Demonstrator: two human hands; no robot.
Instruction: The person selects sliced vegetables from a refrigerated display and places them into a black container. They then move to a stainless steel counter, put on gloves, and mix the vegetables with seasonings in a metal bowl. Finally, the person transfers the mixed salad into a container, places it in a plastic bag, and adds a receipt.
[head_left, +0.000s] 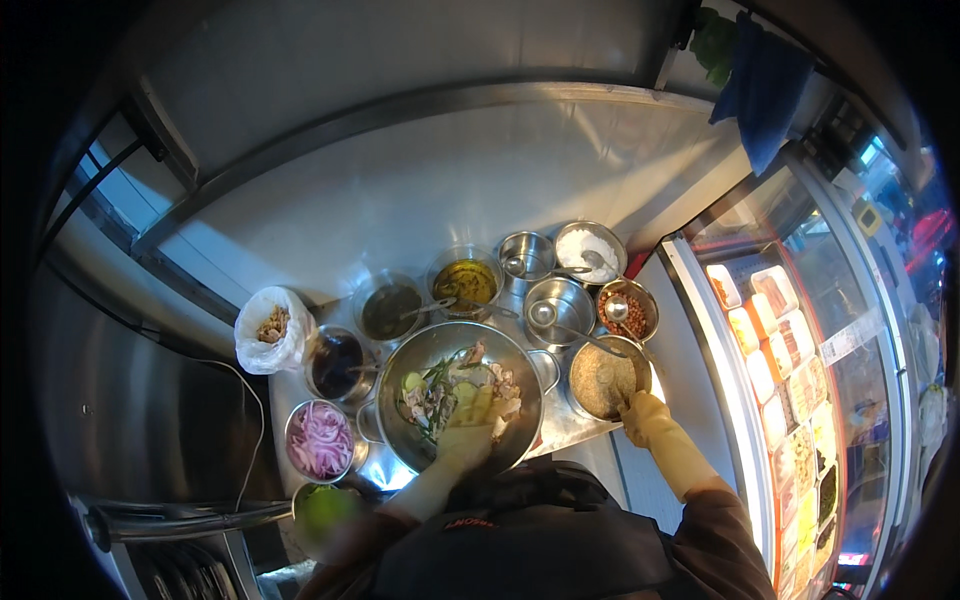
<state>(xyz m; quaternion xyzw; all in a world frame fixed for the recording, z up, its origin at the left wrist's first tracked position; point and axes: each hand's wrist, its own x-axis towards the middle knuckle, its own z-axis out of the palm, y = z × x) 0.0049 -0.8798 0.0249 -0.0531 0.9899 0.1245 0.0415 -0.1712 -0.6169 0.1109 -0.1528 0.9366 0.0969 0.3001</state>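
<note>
My left hand (465, 431), in a yellowish glove, reaches into a large two-handled steel bowl (389, 442). Its fingers extend over mixed food: meat pieces (504, 382), green slices (412, 382) and long green strips (439, 369). What lies beneath the palm is hidden. To the right, my gloved right hand (645, 420) is closed at the near rim of a steel pot (576, 401) of pale tan granules, possibly sesame seeds (600, 375). It appears to grip the handle of a spoon (618, 393) dipped in them; the fingers hide most of that handle.
Steel pots around the bowl hold sliced purple onion (321, 439), dark liquid (335, 364), yellow oil (466, 283), white powder (581, 251) and peanuts (634, 319). A bag-lined container (251, 341) stands left. A lit glass display case (795, 360) flanks the right side; a blue cloth (765, 82) hangs above.
</note>
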